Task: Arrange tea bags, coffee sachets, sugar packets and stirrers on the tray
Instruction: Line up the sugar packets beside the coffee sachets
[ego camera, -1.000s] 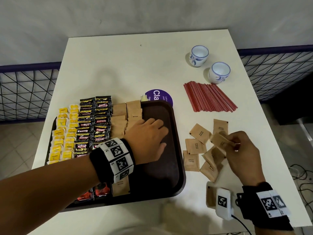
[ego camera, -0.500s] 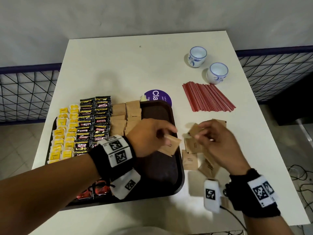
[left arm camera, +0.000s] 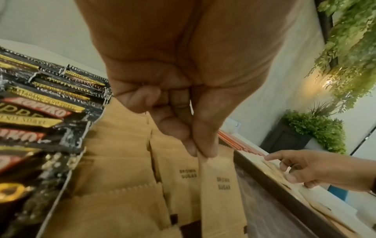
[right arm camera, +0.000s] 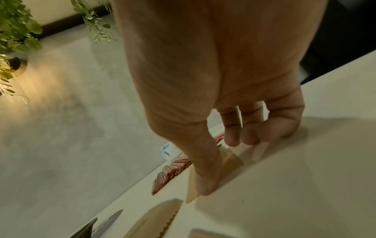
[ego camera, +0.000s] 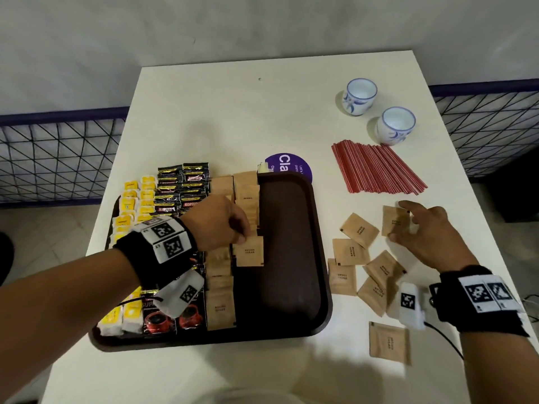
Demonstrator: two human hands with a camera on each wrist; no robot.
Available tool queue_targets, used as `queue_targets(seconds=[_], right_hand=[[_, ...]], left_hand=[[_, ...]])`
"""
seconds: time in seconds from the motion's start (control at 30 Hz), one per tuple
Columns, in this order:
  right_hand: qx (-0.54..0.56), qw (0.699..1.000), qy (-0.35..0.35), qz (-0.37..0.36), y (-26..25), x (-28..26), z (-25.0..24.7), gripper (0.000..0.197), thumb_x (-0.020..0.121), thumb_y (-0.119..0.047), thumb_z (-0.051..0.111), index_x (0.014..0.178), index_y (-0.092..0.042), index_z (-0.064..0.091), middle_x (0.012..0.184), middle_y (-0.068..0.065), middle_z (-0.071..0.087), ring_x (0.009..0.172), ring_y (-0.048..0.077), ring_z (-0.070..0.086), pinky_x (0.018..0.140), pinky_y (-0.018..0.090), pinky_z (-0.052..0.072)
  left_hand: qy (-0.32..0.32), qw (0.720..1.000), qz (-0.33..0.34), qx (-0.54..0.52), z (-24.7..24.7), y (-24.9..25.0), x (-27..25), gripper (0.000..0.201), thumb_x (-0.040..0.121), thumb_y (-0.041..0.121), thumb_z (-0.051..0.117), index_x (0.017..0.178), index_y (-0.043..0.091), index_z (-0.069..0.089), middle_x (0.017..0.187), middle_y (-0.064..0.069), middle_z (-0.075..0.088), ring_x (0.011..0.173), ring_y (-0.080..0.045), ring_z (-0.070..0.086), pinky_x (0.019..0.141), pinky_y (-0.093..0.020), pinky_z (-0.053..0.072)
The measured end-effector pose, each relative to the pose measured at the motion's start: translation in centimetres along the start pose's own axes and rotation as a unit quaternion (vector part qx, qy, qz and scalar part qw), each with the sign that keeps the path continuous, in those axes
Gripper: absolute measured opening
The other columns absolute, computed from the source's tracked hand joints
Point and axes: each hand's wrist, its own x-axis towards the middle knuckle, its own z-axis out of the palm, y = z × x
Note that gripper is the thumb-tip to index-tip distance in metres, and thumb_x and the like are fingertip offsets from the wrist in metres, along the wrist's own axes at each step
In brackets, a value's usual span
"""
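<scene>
A dark brown tray holds rows of yellow tea bags, black coffee sachets and brown sugar packets. My left hand pinches one brown sugar packet by its top edge between thumb and finger, at the right side of the sugar rows; the left wrist view shows this packet hanging upright. My right hand is over the table right of the tray, with spread fingers and thumb touching a loose sugar packet. Red stirrers lie behind it.
Several loose sugar packets lie scattered on the white table right of the tray, one near the front edge. Two blue-and-white cups stand at the back right. A purple round sticker sits behind the tray. Wire fencing flanks the table.
My left hand took a sugar packet from my right hand and carried it left onto the tray's sugar rows. My right hand moved back right to the loose packets.
</scene>
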Motion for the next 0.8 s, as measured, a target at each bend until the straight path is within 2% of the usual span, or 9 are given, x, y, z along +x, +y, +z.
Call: queue_targets(seconds=[0.2, 0.27, 0.33, 0.43, 0.53, 0.6, 0.67, 0.73, 0.8], right_hand=[[0.004, 1.0, -0.019, 0.001, -0.4, 0.0, -0.1, 0.073, 0.078, -0.017, 0.08, 0.143, -0.033, 0.048, 0.113, 0.005, 0.035, 0.115, 0.037, 0.055, 0.107, 0.04, 0.039], [0.009, 1.0, -0.02, 0.005, -0.5, 0.2, -0.1, 0.071, 0.076, -0.016, 0.081, 0.139, -0.029, 0.049, 0.114, 0.005, 0.036, 0.113, 0.037, 0.055, 0.102, 0.038, 0.041], [0.032, 0.999, -0.009, 0.007, -0.7, 0.2, -0.1, 0.067, 0.074, -0.013, 0.083, 0.133, -0.019, 0.052, 0.112, 0.006, 0.04, 0.113, 0.033, 0.053, 0.091, 0.033, 0.04], [0.069, 0.996, 0.06, -0.009, -0.5, 0.1, 0.0, 0.038, 0.078, -0.011, 0.079, 0.11, -0.008, 0.06, 0.101, 0.009, 0.054, 0.108, 0.031, 0.053, 0.081, 0.031, 0.037], [0.106, 0.988, 0.113, 0.0, 0.1, -0.5, -0.6, 0.012, 0.085, -0.013, 0.073, 0.088, -0.015, 0.062, 0.091, 0.004, 0.065, 0.089, 0.032, 0.063, 0.076, 0.031, 0.04], [0.169, 0.978, 0.124, 0.002, 0.2, -1.2, -1.3, 0.013, 0.086, -0.011, 0.071, 0.086, -0.019, 0.06, 0.087, 0.003, 0.066, 0.078, 0.033, 0.066, 0.068, 0.032, 0.047], [0.279, 0.954, 0.109, -0.011, -0.8, -2.5, -1.6, 0.022, 0.088, -0.002, 0.067, 0.097, -0.021, 0.063, 0.089, 0.007, 0.065, 0.072, 0.032, 0.068, 0.059, 0.032, 0.053], [0.361, 0.93, 0.06, -0.034, -2.8, -3.9, -1.0, 0.033, 0.088, 0.007, 0.064, 0.104, -0.022, 0.066, 0.087, 0.006, 0.064, 0.067, 0.026, 0.069, 0.057, 0.032, 0.058], [0.407, 0.912, 0.017, -0.045, -5.0, -4.9, 0.4, 0.029, 0.087, 0.01, 0.064, 0.097, -0.017, 0.067, 0.086, 0.007, 0.063, 0.066, 0.024, 0.071, 0.057, 0.031, 0.06]], left_hand=[[0.028, 0.999, -0.002, 0.045, 0.9, -0.5, 0.3, 0.012, 0.082, 0.018, 0.072, 0.085, 0.028, 0.076, 0.082, 0.016, 0.069, 0.075, 0.005, 0.06, 0.059, -0.003, 0.036], [0.044, 0.997, -0.001, 0.061, 1.2, -0.6, 0.3, 0.01, 0.082, 0.019, 0.07, 0.085, 0.028, 0.076, 0.084, 0.015, 0.067, 0.075, 0.004, 0.058, 0.059, -0.004, 0.035], [0.055, 0.995, 0.005, 0.083, 1.4, -0.7, 0.3, 0.009, 0.083, 0.021, 0.069, 0.086, 0.027, 0.076, 0.087, 0.013, 0.065, 0.078, 0.0, 0.058, 0.061, -0.009, 0.038], [0.065, 0.99, 0.018, 0.126, 1.6, -1.0, 0.6, 0.012, 0.084, 0.024, 0.066, 0.091, 0.025, 0.076, 0.089, 0.011, 0.06, 0.081, -0.006, 0.057, 0.064, -0.017, 0.039], [0.072, 0.987, 0.018, 0.142, 1.8, -1.2, 0.7, 0.014, 0.085, 0.028, 0.064, 0.095, 0.025, 0.073, 0.091, 0.01, 0.057, 0.083, -0.009, 0.055, 0.068, -0.02, 0.041], [0.097, 0.986, 0.036, 0.128, 1.8, -0.9, 0.8, 0.014, 0.084, 0.03, 0.064, 0.097, 0.027, 0.07, 0.092, 0.01, 0.057, 0.084, -0.009, 0.054, 0.072, -0.024, 0.044], [0.121, 0.986, 0.073, 0.086, 1.7, 0.4, 0.9, 0.012, 0.083, 0.031, 0.068, 0.095, 0.029, 0.07, 0.089, 0.012, 0.058, 0.077, -0.002, 0.052, 0.07, -0.022, 0.042], [0.113, 0.988, 0.101, 0.027, 1.8, 2.5, 1.0, 0.012, 0.082, 0.033, 0.072, 0.094, 0.029, 0.07, 0.086, 0.015, 0.064, 0.075, 0.002, 0.057, 0.068, -0.017, 0.042], [0.08, 0.988, 0.118, -0.051, 2.3, 4.7, 1.4, 0.017, 0.081, 0.035, 0.075, 0.097, 0.029, 0.071, 0.087, 0.015, 0.069, 0.081, 0.003, 0.063, 0.074, -0.014, 0.047]])
